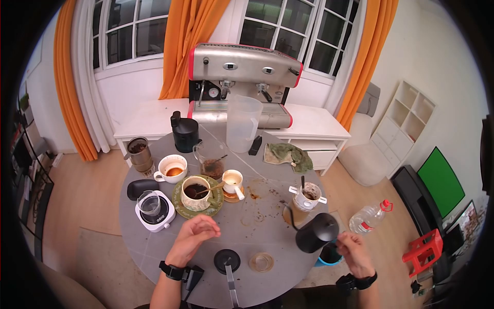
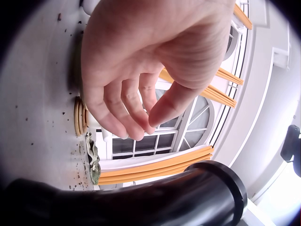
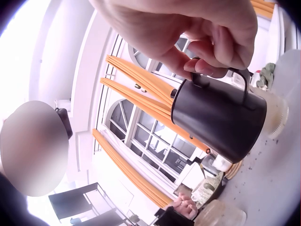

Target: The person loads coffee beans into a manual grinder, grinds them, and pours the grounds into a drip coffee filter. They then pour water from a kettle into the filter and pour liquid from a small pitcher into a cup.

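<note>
My right hand (image 1: 356,253) grips the handle of a black gooseneck kettle (image 1: 316,233) over the table's right edge. In the right wrist view, fingers curl round the handle above the kettle's dark body (image 3: 218,120). The kettle's thin spout rises close beside a white dripper (image 1: 310,194), which holds dark grounds and a spoon and sits on a glass server (image 1: 294,215). My left hand (image 1: 194,236) hovers over the near left of the table, fingers loosely bent with nothing in them. Just beyond it, a patterned cup (image 1: 197,180) of dark liquid stands on a green saucer (image 1: 181,207).
Around the left hand are a white scale (image 1: 165,222) bearing a glass, a round black lid-like piece (image 1: 227,257) and a small glass dish (image 1: 261,262). Further back stand a clear pitcher (image 1: 242,123), a black grinder-like container (image 1: 185,135) and a green cloth (image 1: 288,156). Spills and grounds dot the tabletop.
</note>
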Available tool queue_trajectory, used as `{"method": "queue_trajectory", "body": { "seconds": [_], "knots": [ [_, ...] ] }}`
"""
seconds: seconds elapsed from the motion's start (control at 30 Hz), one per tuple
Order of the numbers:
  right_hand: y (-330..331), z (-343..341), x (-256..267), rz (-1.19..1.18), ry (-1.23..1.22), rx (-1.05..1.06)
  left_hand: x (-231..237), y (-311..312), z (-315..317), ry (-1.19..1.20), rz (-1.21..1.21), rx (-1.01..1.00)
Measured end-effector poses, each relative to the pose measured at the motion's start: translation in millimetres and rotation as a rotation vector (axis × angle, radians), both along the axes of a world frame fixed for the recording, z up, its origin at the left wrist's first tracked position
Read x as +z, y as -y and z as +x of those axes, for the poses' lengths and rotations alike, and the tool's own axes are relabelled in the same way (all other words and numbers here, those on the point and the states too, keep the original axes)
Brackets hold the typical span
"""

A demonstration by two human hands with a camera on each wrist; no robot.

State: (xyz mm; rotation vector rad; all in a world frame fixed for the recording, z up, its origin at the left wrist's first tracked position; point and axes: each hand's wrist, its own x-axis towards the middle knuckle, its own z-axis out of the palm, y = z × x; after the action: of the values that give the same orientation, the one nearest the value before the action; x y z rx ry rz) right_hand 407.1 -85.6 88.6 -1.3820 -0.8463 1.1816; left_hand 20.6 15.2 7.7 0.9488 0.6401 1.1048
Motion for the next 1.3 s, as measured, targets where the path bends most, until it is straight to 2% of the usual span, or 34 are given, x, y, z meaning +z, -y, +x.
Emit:
{"method": "queue_trajectory", "body": {
  "seconds": [0.1, 0.3, 0.63, 1.3],
  "knots": [
    [5.6, 7.5, 31.7, 0.082, 0.039, -0.042, -0.3, -0.3, -0.2, -0.003, 0.003, 0.0],
    [7.4, 34.7, 57.4, 0.102, 0.159, -0.073, 1.4, 0.1, -0.3, -0.005, 0.005, -0.002],
    [0.6, 55.4, 57.2, 0.043, 0.265, -0.065, 0.1, -0.1, -1.2, -0.003, 0.003, 0.003],
    [-5.3, 51.7, 77.0, -0.065, 0.432, -0.087, -2.2, -0.6, -2.4, 0.001, 0.039, -0.012]
  ]
}}
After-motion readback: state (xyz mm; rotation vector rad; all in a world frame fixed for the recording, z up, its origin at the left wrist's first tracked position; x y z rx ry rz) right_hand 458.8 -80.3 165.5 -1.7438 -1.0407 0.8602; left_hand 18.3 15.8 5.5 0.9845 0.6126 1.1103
